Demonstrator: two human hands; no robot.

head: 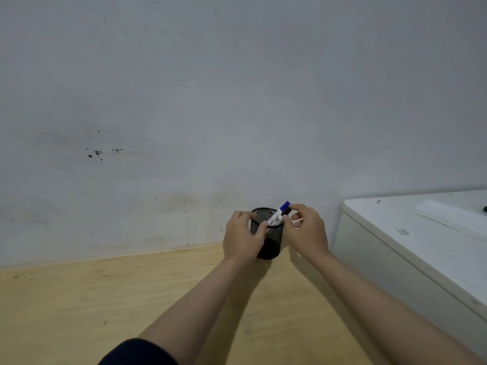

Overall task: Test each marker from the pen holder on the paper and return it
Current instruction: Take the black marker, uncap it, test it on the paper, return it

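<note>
Left hand (243,234) steadies the light mesh holder (271,243) as right hand (305,229) pinches the stiff, light marker (278,216) by its cap.

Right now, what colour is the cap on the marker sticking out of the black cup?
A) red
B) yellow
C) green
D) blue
D: the marker leaning out of the black mesh pen holder has a blue cap, pinched by the right hand.

Office: wooden desk (79,299), mesh pen holder (271,246), printer (395,246).
</note>
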